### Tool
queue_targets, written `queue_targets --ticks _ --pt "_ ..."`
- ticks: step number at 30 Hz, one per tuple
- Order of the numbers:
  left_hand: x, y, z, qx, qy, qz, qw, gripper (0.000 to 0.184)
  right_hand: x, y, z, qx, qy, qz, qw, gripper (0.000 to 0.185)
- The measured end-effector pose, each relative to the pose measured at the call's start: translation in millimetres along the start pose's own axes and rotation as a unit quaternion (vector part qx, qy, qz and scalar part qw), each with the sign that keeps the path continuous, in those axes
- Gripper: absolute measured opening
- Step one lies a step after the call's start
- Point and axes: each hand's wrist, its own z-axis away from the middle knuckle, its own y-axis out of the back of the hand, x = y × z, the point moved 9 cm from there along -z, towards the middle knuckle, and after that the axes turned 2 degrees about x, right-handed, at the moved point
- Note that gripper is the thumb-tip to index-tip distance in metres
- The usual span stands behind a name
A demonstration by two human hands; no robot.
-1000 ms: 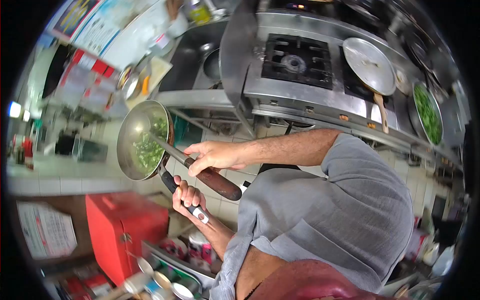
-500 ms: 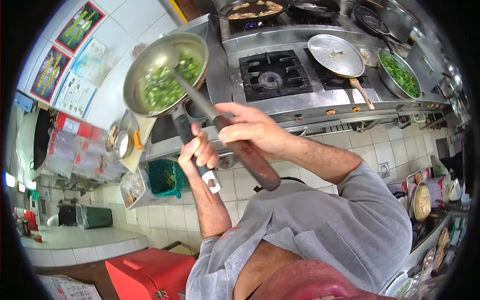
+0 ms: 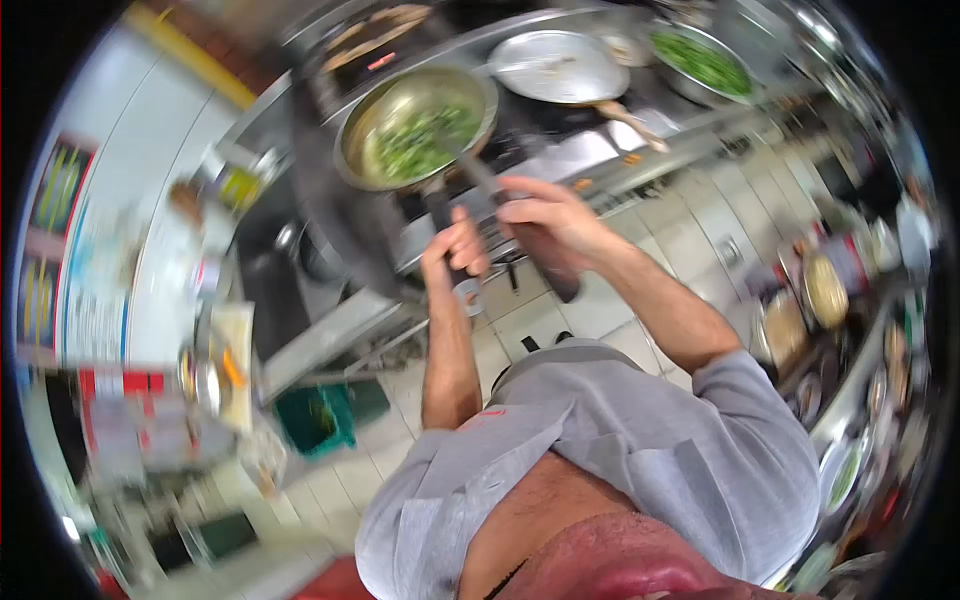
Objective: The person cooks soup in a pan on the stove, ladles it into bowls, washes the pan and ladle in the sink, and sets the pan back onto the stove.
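Note:
My left hand (image 3: pixel 455 247) is closed round the black handle of a frying pan (image 3: pixel 359 127), which is tilted and holds chopped greens (image 3: pixel 412 145). In my right hand (image 3: pixel 555 220) is a metal utensil (image 3: pixel 549 262) with a thick brown handle; its tip reaches down among the greens. The pan is at the left part of the stove (image 3: pixel 640 175), beside a round metal lid (image 3: pixel 560 66). Motion blur softens the pan and both hands, and whether the pan touches the stove I cannot tell.
A bowl of green leaves (image 3: pixel 700 62) stands right of the lid. At the upper left another pan (image 3: pixel 375 40) holds browned food. A dark sink (image 3: pixel 290 250), a cutting board (image 3: pixel 235 345) and a green bin (image 3: pixel 316 420) are at the left. Trays of food line the right.
Both hands, with the pan and utensil, have swung from the left over to the stove. The view has turned as well. Both grips are unchanged.

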Motion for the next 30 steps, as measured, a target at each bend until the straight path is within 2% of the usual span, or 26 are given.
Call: queue_targets --ticks 1,2,3,4,6,7,8,9,11,14,15,16,17,19,21,23,24,25,27,28,30 --pt "-9 -4 -9 0.018 0.009 0.002 1.000 0.009 3 17 -1 0.070 0.001 0.003 0.998 0.054" --pt "-13 7 -22 -0.084 0.033 -0.072 0.993 0.015 12 25 -4 0.042 0.010 0.016 0.999 0.051" --pt "-18 36 -32 -0.079 0.065 0.071 0.992 0.017 20 35 -7 0.014 0.020 0.028 0.999 0.049" --pt "-16 41 -34 -0.036 0.025 -0.066 0.997 0.018 23 52 8 0.094 -0.012 0.106 0.990 0.048" --pt "-28 33 -46 -0.074 0.063 0.057 0.994 0.023 30 82 35 0.133 -0.004 0.147 0.980 0.060" --pt "-39 20 -49 -0.115 0.126 0.176 0.970 0.028 38 99 49 0.162 -0.014 0.153 0.975 0.068" --pt "-31 38 -53 -0.044 0.101 0.094 0.989 0.027 50 115 64 0.203 -0.012 0.136 0.970 0.067" --pt "-26 50 -63 -0.083 0.094 0.074 0.989 0.026 63 134 72 0.230 -0.015 0.124 0.965 0.067" --pt "-23 64 -74 -0.084 0.121 0.050 0.988 0.020 88 167 98 0.314 -0.012 0.075 0.946 0.061" --pt "-13 85 -88 -0.086 0.103 0.004 0.991 0.015 125 190 155 0.454 0.016 -0.041 0.890 0.038" --pt "-11 93 -96 -0.073 0.100 -0.011 0.992 0.016 136 191 172 0.479 0.020 -0.052 0.876 0.038" --pt "-14 92 -93 -0.045 0.109 0.043 0.992 0.025 150 191 194 0.513 0.016 -0.068 0.856 0.036" --pt "-16 87 -90 -0.077 0.117 0.051 0.989 0.036 164 191 212 0.543 0.010 -0.081 0.836 0.033" --pt "-17 91 -82 -0.031 0.064 0.074 0.995 0.049 192 184 248 0.576 0.006 -0.119 0.809 0.030" --pt "-35 97 -72 -0.058 0.079 0.079 0.992 0.055 215 176 280 0.606 0.008 -0.158 0.779 0.028" --pt "-74 123 -55 0.014 0.163 0.044 0.986 0.048 231 169 315 0.641 0.021 -0.191 0.743 0.023" --pt "-102 124 -42 0.036 0.210 0.063 0.975 0.041 232 166 330 0.637 0.025 -0.195 0.745 0.043" --pt "-132 124 -30 0.058 0.256 0.081 0.962 0.035 233 163 345 0.646 0.034 -0.198 0.737 0.043" --pt "-196 148 -17 -0.005 0.383 -0.041 0.923 0.026 232 161 382 0.679 0.071 -0.208 0.700 0.021" --pt "-228 167 -16 0.012 0.420 -0.063 0.905 0.020 231 164 399 0.691 0.082 -0.209 0.688 0.021" --pt "-288 150 -7 -0.011 0.454 -0.082 0.887 0.018 226 168 432 0.717 0.100 -0.196 0.662 0.022"
